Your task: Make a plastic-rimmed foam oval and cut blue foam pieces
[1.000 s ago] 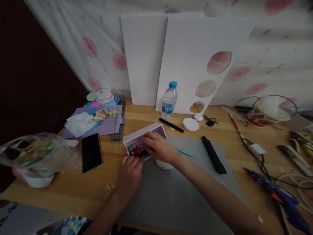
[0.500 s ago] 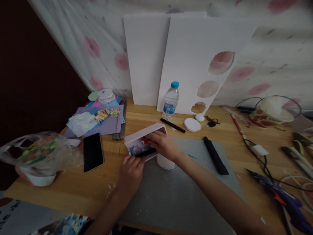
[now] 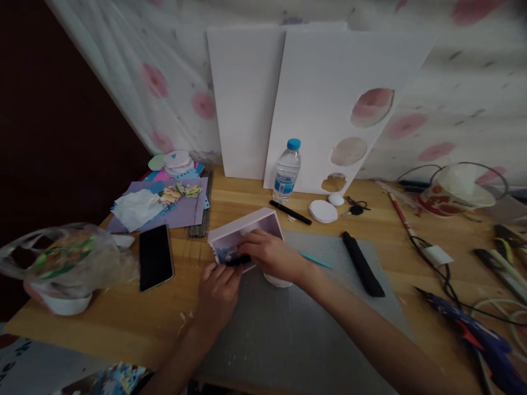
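A small open pale-pink box (image 3: 247, 226) stands on its side at the far left corner of a grey cutting mat (image 3: 296, 323). Small coloured pieces lie inside the box. My left hand (image 3: 218, 291) presses against the box's near edge from the front, fingers curled. My right hand (image 3: 272, 257) reaches into the box's opening from the right, fingers bent over a dark piece inside. What the fingertips pinch is hidden. A white round cup (image 3: 278, 281) shows under my right wrist.
A black phone (image 3: 155, 256) lies left of the box, with purple paper (image 3: 181, 211) and a plastic bag (image 3: 61, 263) beyond. A water bottle (image 3: 287, 171), black pen (image 3: 290, 212), white discs (image 3: 321, 210) and foam boards (image 3: 329, 99) stand behind. A black bar (image 3: 362, 263) and blue glue gun (image 3: 473, 334) lie right.
My right hand has shifted about inside the box; the red piece seen earlier is now covered. My left hand stays at the box's front edge.
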Available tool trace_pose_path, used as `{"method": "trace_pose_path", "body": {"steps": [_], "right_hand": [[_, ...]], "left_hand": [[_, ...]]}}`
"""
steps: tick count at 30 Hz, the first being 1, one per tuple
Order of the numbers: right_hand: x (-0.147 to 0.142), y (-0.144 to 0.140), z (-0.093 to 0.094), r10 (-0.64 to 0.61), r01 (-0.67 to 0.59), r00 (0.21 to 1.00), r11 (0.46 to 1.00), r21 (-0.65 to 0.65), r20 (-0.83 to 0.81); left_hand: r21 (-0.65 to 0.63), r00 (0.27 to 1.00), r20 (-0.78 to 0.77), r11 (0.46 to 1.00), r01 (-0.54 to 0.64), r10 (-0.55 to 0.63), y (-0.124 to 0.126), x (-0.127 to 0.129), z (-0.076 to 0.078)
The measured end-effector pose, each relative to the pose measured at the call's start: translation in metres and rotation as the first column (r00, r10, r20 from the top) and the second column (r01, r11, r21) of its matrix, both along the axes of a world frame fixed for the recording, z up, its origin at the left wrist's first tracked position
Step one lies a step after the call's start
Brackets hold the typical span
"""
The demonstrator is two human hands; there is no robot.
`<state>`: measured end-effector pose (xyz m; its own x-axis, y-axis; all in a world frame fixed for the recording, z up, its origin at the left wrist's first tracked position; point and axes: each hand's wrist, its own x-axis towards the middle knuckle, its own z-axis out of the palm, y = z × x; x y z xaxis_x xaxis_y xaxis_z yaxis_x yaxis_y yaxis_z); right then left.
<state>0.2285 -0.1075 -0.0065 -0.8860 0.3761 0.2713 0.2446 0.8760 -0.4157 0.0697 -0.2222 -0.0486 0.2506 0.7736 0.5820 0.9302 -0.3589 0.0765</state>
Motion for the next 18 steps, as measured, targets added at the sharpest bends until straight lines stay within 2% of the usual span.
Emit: {"method": "trace_pose_path", "body": {"steps": [1, 3, 6, 9, 14, 18], "right_hand": [[-0.008, 0.0, -0.002, 0.057, -0.059, 0.997, 0.998, 0.025, 0.057], [-0.025, 0.001, -0.009, 0.073, -0.077, 0.993, 0.996, 0.041, 0.089], [-0.045, 0.005, -0.02, 0.034, -0.036, 0.997, 0.999, 0.024, 0.07], [-0.045, 0.007, -0.022, -0.021, 0.021, 1.0, 0.999, -0.035, 0.012], [-0.019, 0.007, -0.015, -0.104, 0.061, 0.979, 0.969, -0.238, -0.173], [-0.008, 0.003, -0.016, -0.28, 0.075, 0.882, 0.879, -0.472, -0.38]], "left_hand": [[0.006, 1.0, -0.011, 1.0, -0.004, 0.005, -0.001, 0.001, 0.0], [0.004, 0.999, -0.031, 1.0, -0.021, 0.022, -0.002, 0.002, 0.001], [-0.011, 0.999, -0.035, 1.0, -0.027, 0.026, -0.002, 0.003, 0.004], [-0.027, 1.0, -0.02, 1.0, -0.016, 0.016, 0.0, 0.001, 0.006], [-0.021, 1.0, 0.009, 1.0, -0.007, 0.007, 0.0, 0.001, 0.003], [-0.045, 0.999, 0.053, 0.999, 0.005, -0.003, 0.003, -0.003, 0.004]]}}
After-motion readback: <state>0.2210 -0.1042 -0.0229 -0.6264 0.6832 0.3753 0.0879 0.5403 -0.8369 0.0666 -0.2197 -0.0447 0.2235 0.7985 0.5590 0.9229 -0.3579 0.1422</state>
